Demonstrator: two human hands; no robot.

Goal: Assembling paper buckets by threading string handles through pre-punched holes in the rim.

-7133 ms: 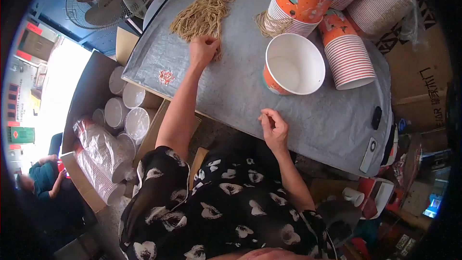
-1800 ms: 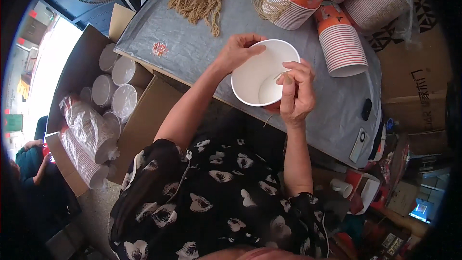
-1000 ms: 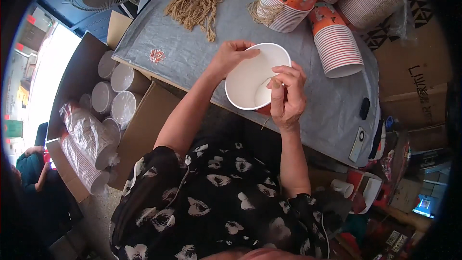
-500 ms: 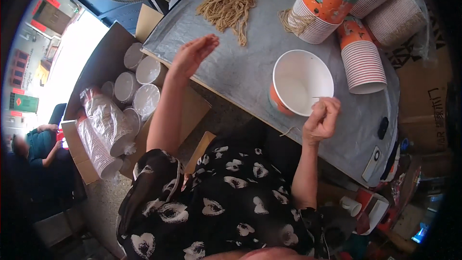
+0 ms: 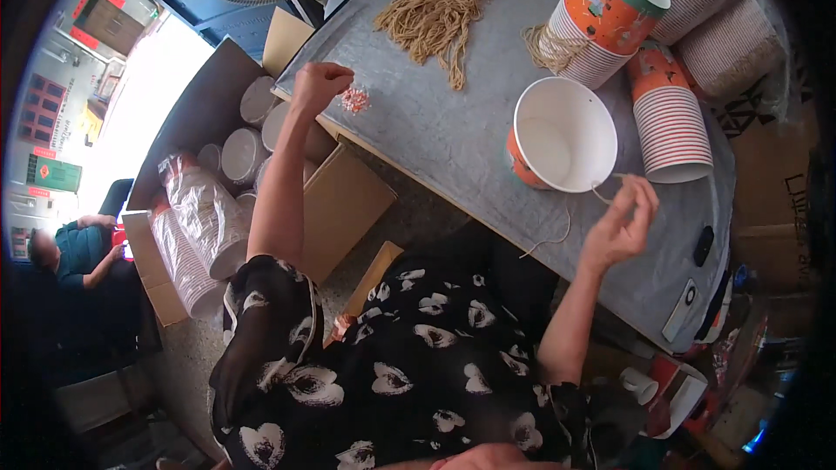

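Note:
A white-lined paper bucket (image 5: 570, 144) with an orange outside stands tilted on the table, its mouth toward me. A thin tan string (image 5: 568, 228) hangs from its near rim, and the loose end trails over the table. Just off that rim, my right hand (image 5: 620, 224) has its fingers bent together on the upper part of the string. Over at the table's left edge, my left hand (image 5: 320, 87) is closed in a pinch beside a small heap of red-and-white bits (image 5: 355, 100). Whatever sits between those fingertips is too small to make out.
A bundle of tan strings (image 5: 448, 13) lies at the table's far side. Stacked paper buckets (image 5: 670, 135) stand at the right, near a black object (image 5: 704, 245) and a phone (image 5: 679, 309). A carton (image 5: 348, 209) of wrapped buckets is at the left; a seated person (image 5: 83, 248) is beyond.
My left hand has drawn back toward the table's edge and closed from spread fingers into a pinch. The right hand has moved right and away from the rim, with more string showing.

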